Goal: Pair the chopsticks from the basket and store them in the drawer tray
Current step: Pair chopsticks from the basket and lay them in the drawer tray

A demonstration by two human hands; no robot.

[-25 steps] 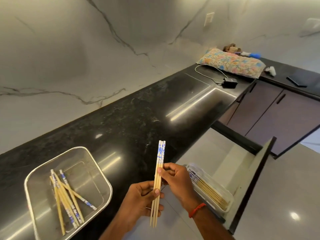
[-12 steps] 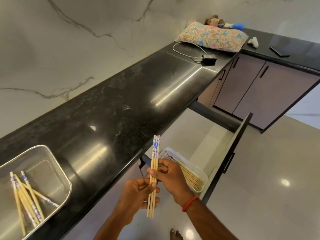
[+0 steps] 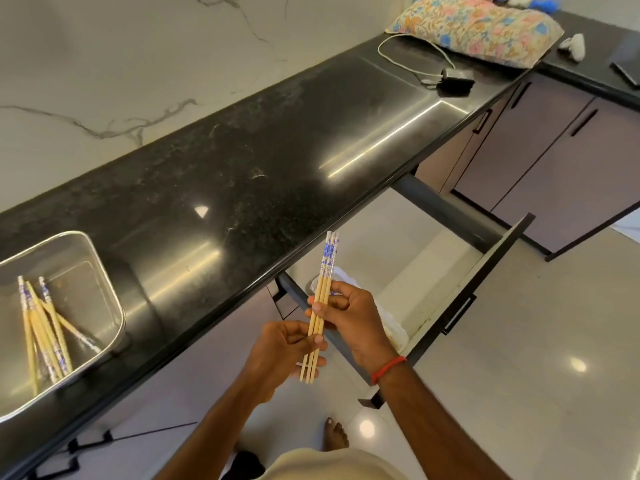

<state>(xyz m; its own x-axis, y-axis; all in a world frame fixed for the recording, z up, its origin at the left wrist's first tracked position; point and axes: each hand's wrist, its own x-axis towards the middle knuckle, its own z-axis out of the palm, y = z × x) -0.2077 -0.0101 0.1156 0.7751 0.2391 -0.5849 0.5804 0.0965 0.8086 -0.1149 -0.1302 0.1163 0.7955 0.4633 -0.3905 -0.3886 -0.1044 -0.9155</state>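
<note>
Both hands hold one pair of wooden chopsticks point(image 3: 323, 282) with blue-and-white tops, upright in front of the counter edge. My left hand point(image 3: 277, 355) pinches their lower ends and my right hand point(image 3: 353, 320) grips the middle. A metal mesh basket point(image 3: 104, 296) on the black counter at the left holds several more chopsticks point(image 3: 41, 327). Below the counter the drawer point(image 3: 485, 271) stands pulled out. The white tray point(image 3: 393, 332) inside it is mostly hidden behind my right hand.
The black counter point(image 3: 242, 161) runs to the far right, where a floral pillow point(image 3: 478, 26), a charger with cable point(image 3: 453, 77) and small items lie. Closed cabinet doors point(image 3: 554, 157) stand beyond the drawer. My bare foot point(image 3: 336, 434) is on the glossy floor.
The view has swung right and down, so the basket slid to the left edge. My hands with the chopstick pair have shifted over the open drawer, covering the tray.
</note>
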